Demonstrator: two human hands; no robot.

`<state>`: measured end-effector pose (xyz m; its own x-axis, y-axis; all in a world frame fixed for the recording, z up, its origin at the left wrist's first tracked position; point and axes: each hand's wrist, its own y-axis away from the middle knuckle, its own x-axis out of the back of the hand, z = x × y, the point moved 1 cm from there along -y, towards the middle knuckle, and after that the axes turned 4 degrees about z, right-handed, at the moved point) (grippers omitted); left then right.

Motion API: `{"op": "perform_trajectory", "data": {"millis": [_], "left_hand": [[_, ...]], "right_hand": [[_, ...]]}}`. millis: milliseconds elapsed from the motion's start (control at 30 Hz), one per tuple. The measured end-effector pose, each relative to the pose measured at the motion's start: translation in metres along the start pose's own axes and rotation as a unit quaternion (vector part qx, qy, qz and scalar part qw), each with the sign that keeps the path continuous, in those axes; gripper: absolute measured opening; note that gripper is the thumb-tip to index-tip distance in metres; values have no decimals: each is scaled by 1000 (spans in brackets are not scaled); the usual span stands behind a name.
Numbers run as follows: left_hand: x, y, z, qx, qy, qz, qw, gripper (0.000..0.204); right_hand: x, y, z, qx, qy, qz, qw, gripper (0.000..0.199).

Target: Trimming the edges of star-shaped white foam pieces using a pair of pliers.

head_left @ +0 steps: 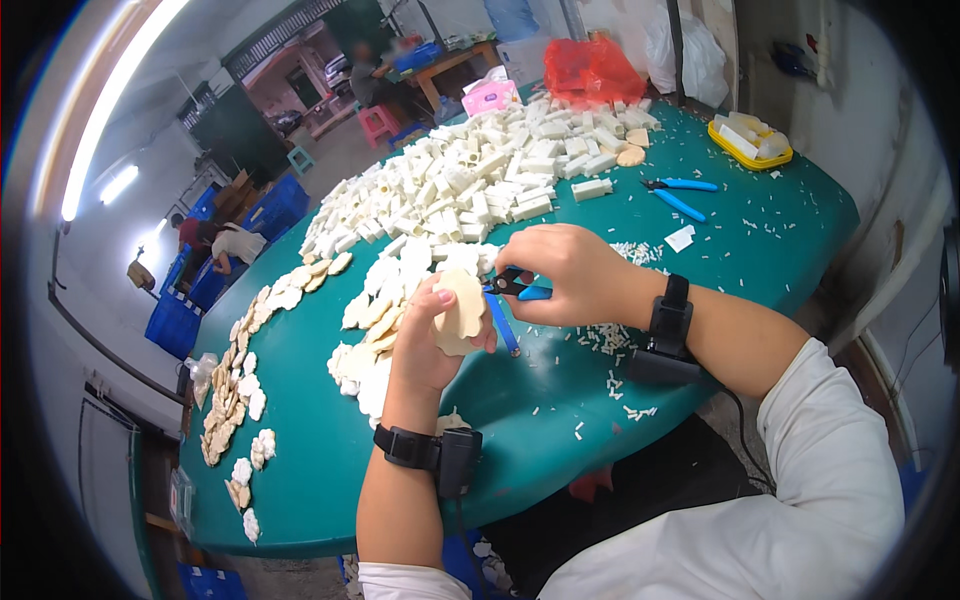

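My left hand (425, 338) holds up a flat cream piece with a wavy edge (461, 314), thumb on its near face. Closed around a pair of blue-handled cutting nippers (503, 325), my right hand (580, 268) brings the black jaws to the right edge of that piece. Whether the jaws touch it I cannot tell. Beneath and left of my left hand lies a heap of similar wavy white and cream pieces (376, 318). Small white cut-off bits (606, 340) are scattered under my right wrist.
A large pile of white rectangular tubes (440, 190) covers the far part of the green table (540, 395). A curved row of wavy pieces (240, 365) runs along the left. Farther right lie a second pair of blue nippers (684, 192), a yellow tray (750, 142) and a red bag (594, 72).
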<state>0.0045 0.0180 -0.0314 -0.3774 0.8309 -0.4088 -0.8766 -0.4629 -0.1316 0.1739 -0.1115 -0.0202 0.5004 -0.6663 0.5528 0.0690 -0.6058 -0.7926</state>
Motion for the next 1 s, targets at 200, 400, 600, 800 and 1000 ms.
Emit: {"op": "perform_trajectory", "data": {"millis": [200, 400, 600, 800, 1000], "left_hand": [[8, 1, 3, 4, 24, -22, 999, 38], [8, 3, 4, 8, 23, -40, 999, 38], [7, -1, 1, 12, 22, -35, 999, 39], [7, 1, 0, 5, 18, -37, 999, 38], [2, 2, 2, 3, -12, -7, 1000, 39]], "right_hand": [[0, -7, -7, -1, -17, 19, 1000, 26], [-2, -8, -8, 19, -5, 8, 1000, 27], [1, -5, -6, -24, -27, -21, 999, 24], [1, -4, -9, -21, -7, -17, 1000, 23], [0, -4, -5, 9, 17, 6, 1000, 21]]}}
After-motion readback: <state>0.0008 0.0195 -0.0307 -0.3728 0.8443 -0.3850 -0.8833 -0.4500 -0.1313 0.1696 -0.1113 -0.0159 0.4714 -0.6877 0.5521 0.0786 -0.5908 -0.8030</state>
